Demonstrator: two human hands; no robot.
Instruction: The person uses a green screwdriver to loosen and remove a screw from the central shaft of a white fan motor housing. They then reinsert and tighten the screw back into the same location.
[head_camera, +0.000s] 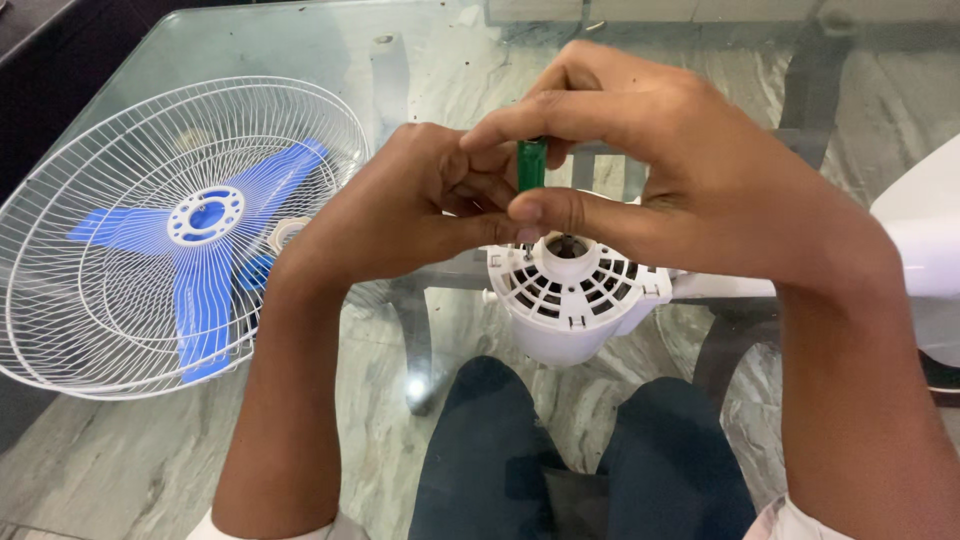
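A white fan motor housing (570, 300) with vent slots stands upright at the near edge of the glass table (440, 60), its shaft end facing up. Right above it my right hand (680, 170) grips a green-handled screwdriver (531, 163) held upright, tip down at the housing's top. My left hand (400, 205) is closed around the tool's lower part, its fingers touching my right thumb. The screwdriver's tip is hidden behind my fingers.
A white wire fan guard (120, 330) lies at the left on the table with a blue three-blade propeller (205, 215) inside it. A small white round cap (285, 233) sits by the guard. A white fan part (930, 240) is at the right edge. My knees (580, 460) show below.
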